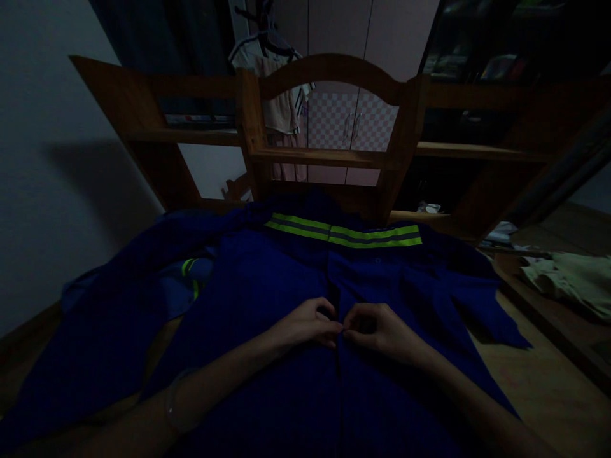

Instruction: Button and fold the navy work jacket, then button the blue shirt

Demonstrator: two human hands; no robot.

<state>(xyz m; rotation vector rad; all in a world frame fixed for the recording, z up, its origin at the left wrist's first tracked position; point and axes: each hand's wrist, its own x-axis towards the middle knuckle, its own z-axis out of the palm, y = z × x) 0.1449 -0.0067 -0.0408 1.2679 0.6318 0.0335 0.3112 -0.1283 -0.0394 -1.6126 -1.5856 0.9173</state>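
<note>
A dark blue work jacket (267, 273) lies spread out before me, its front upward. A yellow-green reflective strip (375, 236) with a grey band crosses its chest. Down the middle runs the front opening, where both hands meet. My left hand (310, 323) pinches the cloth at the left edge of the opening, fingers bent. Just beside it, my right hand (379, 327) has thumb and forefinger pressed together on the right edge. The fingertips of the two hands touch or nearly touch. Any button between them is too dark and small to make out.
A wooden shelf frame (329, 67) stands behind the jacket. More blue cloth with reflective bands (191, 270) lies at the left. Pale folded cloth (570, 280) rests at the right, beyond a wooden edge. Clothes on a hanger (279, 105) hang behind the frame.
</note>
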